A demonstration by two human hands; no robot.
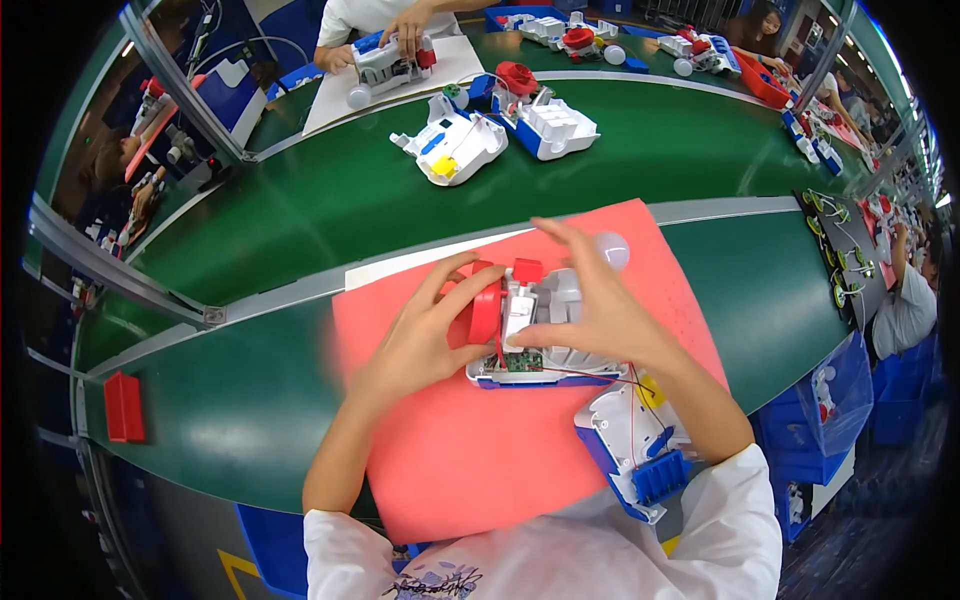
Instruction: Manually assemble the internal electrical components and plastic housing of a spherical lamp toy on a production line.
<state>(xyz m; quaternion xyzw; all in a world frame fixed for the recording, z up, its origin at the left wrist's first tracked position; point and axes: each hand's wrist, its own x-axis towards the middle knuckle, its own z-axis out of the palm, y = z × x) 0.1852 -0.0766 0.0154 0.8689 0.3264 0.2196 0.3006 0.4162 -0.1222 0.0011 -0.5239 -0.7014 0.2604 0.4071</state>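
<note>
Hands over the toy housing [540,345] now, right at the middle of the red mat [470,450]. Left hand [425,335] pinches the red wheel-shaped part [486,310] between thumb and fingers at the housing's left edge. Right hand [600,310] arches over the top, fingers spread, thumb touching the white block [517,318] inside. Green circuit board [520,360] exposed below; separate white-and-blue shell [635,450] lies just beside the right forearm.

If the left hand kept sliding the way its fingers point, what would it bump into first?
Probably the red wheel-shaped part, which the left hand already seems to touch; right behind it sits the white toy body.
</note>
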